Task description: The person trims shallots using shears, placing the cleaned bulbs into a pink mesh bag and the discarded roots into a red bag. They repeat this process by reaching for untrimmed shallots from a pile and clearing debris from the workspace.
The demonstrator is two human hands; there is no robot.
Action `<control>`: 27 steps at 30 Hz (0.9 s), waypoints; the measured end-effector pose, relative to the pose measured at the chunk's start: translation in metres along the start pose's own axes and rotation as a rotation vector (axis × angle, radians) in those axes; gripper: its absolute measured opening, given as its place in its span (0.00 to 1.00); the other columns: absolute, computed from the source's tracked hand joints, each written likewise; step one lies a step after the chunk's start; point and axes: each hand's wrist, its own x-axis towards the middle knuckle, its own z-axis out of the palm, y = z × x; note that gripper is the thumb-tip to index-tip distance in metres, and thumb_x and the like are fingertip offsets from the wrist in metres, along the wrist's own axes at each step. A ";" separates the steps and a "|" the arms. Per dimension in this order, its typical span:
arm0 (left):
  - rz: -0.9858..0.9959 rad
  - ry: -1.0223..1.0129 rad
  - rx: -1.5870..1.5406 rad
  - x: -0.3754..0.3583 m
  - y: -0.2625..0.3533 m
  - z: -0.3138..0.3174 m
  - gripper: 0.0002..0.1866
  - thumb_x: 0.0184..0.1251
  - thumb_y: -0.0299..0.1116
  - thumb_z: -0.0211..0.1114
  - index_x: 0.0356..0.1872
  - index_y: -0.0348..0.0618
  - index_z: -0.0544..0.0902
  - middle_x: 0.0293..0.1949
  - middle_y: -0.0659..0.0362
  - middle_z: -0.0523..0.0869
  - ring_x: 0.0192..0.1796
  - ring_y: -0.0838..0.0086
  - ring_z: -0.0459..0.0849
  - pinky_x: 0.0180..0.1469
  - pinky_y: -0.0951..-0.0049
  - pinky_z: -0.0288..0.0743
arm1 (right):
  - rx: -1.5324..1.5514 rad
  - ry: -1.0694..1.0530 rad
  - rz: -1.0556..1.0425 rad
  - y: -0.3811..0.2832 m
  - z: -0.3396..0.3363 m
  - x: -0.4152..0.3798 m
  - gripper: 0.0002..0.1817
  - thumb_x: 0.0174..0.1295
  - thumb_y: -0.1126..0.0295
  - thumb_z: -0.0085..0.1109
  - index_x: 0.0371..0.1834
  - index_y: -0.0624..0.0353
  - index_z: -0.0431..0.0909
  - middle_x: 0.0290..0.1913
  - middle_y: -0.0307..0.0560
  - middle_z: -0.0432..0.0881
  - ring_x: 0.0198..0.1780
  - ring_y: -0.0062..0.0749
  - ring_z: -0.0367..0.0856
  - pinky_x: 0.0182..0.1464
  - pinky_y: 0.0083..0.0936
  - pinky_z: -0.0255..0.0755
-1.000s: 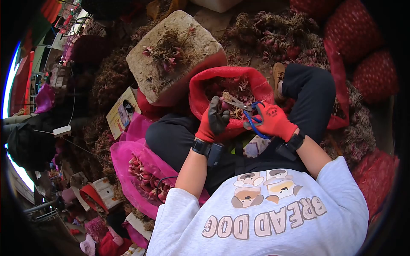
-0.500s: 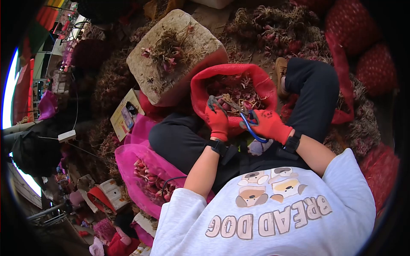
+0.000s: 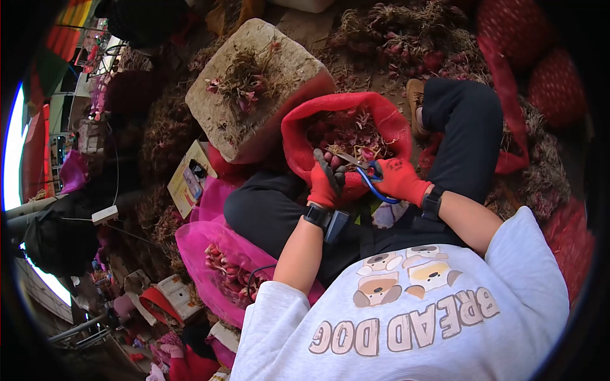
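My left hand (image 3: 325, 181), in a red glove with dark grey fingertips, is closed around a few shallots (image 3: 328, 157) at the near rim of a red mesh sack (image 3: 294, 130). In my right hand (image 3: 401, 179), gloved alike, is a pair of scissors (image 3: 370, 181) with blue handles. Their blades point left toward the shallots in my left hand. Inside the sack lie loose shallots and dry trimmings (image 3: 356, 130). The sack stands with its mouth rolled open between my bent legs.
Beyond the sack, a foam block (image 3: 222, 95) carries a bunch of dried shallots (image 3: 244, 82). A pink mesh bag (image 3: 197, 254) of shallots lies left of my leg. Shallot heaps (image 3: 419, 38) cover the ground ahead; full red sacks (image 3: 559, 89) stand at right.
My left hand has turned, its thumb now upright, with shallots showing in its grasp. The scissors remain in my right hand, and their blades have drawn slightly back from my left fingers.
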 end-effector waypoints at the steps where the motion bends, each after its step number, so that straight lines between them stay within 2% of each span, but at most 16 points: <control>1: 0.024 0.124 0.097 -0.003 0.002 0.010 0.19 0.70 0.57 0.47 0.39 0.52 0.74 0.26 0.68 0.77 0.18 0.82 0.68 0.18 0.84 0.59 | 0.003 -0.058 0.014 -0.009 -0.012 -0.002 0.34 0.53 0.35 0.54 0.37 0.61 0.76 0.34 0.55 0.82 0.39 0.48 0.82 0.43 0.37 0.73; 2: 0.047 0.249 0.192 -0.004 0.003 0.021 0.19 0.71 0.56 0.46 0.39 0.53 0.74 0.26 0.69 0.76 0.18 0.82 0.68 0.18 0.84 0.58 | 0.005 -0.118 0.027 -0.014 -0.019 -0.004 0.36 0.53 0.33 0.53 0.38 0.62 0.76 0.34 0.55 0.82 0.39 0.49 0.82 0.43 0.37 0.73; 3: 0.069 0.372 0.287 -0.005 0.003 0.029 0.19 0.72 0.56 0.44 0.38 0.54 0.74 0.26 0.70 0.76 0.17 0.83 0.67 0.17 0.84 0.57 | -0.005 -0.067 -0.008 -0.011 -0.014 -0.003 0.37 0.52 0.32 0.53 0.39 0.62 0.75 0.34 0.55 0.82 0.39 0.49 0.82 0.44 0.37 0.73; 5: 0.128 0.284 0.335 -0.005 -0.001 0.028 0.18 0.72 0.55 0.45 0.38 0.54 0.74 0.28 0.71 0.77 0.18 0.84 0.68 0.17 0.84 0.57 | -0.023 0.032 -0.075 -0.001 0.000 -0.002 0.41 0.50 0.28 0.51 0.40 0.63 0.75 0.35 0.55 0.82 0.40 0.49 0.82 0.44 0.37 0.73; 9: 0.109 0.207 0.354 -0.009 0.004 0.029 0.18 0.72 0.55 0.46 0.39 0.53 0.75 0.30 0.70 0.78 0.22 0.85 0.71 0.19 0.85 0.60 | -0.010 -0.044 -0.038 -0.002 -0.004 0.002 0.36 0.55 0.34 0.50 0.39 0.63 0.76 0.35 0.57 0.82 0.41 0.49 0.82 0.45 0.38 0.73; 12: 0.126 0.166 0.277 -0.004 0.001 0.023 0.19 0.74 0.51 0.43 0.44 0.46 0.73 0.33 0.63 0.80 0.19 0.78 0.72 0.17 0.78 0.64 | 0.000 -0.094 0.022 0.001 -0.001 0.006 0.33 0.57 0.37 0.50 0.37 0.62 0.78 0.35 0.59 0.82 0.41 0.50 0.81 0.45 0.39 0.73; 15: 0.091 0.262 0.330 -0.008 0.002 0.030 0.20 0.73 0.53 0.45 0.44 0.46 0.73 0.34 0.63 0.79 0.22 0.78 0.74 0.19 0.78 0.65 | -0.003 -0.091 0.053 0.010 0.008 0.011 0.32 0.57 0.37 0.50 0.37 0.61 0.79 0.35 0.60 0.82 0.41 0.51 0.81 0.44 0.39 0.72; 18: 0.162 0.258 0.306 0.002 -0.004 0.025 0.21 0.73 0.53 0.45 0.44 0.45 0.74 0.36 0.62 0.80 0.27 0.77 0.77 0.23 0.78 0.68 | 0.048 -0.108 0.113 0.006 -0.007 0.008 0.33 0.58 0.36 0.48 0.38 0.60 0.79 0.36 0.58 0.82 0.42 0.50 0.81 0.45 0.39 0.72; 21: 0.249 0.106 0.400 0.006 0.007 0.014 0.20 0.73 0.51 0.46 0.44 0.44 0.75 0.35 0.63 0.79 0.31 0.77 0.78 0.27 0.77 0.71 | 0.142 -0.083 0.115 0.000 -0.022 -0.003 0.35 0.57 0.34 0.46 0.37 0.60 0.80 0.38 0.57 0.83 0.43 0.49 0.81 0.48 0.39 0.72; 24: 0.379 0.152 0.394 0.003 0.011 0.025 0.18 0.74 0.48 0.47 0.44 0.44 0.75 0.34 0.64 0.79 0.32 0.77 0.79 0.31 0.76 0.74 | 0.188 -0.024 0.057 0.006 -0.018 -0.007 0.35 0.56 0.33 0.46 0.36 0.58 0.80 0.37 0.57 0.83 0.43 0.49 0.81 0.47 0.39 0.72; 27: 0.384 0.128 0.364 0.002 0.011 0.027 0.15 0.74 0.45 0.48 0.47 0.45 0.75 0.37 0.63 0.80 0.33 0.78 0.80 0.34 0.76 0.75 | 0.176 -0.071 0.052 -0.007 -0.033 -0.009 0.32 0.57 0.34 0.48 0.37 0.56 0.81 0.36 0.57 0.83 0.42 0.50 0.81 0.45 0.39 0.73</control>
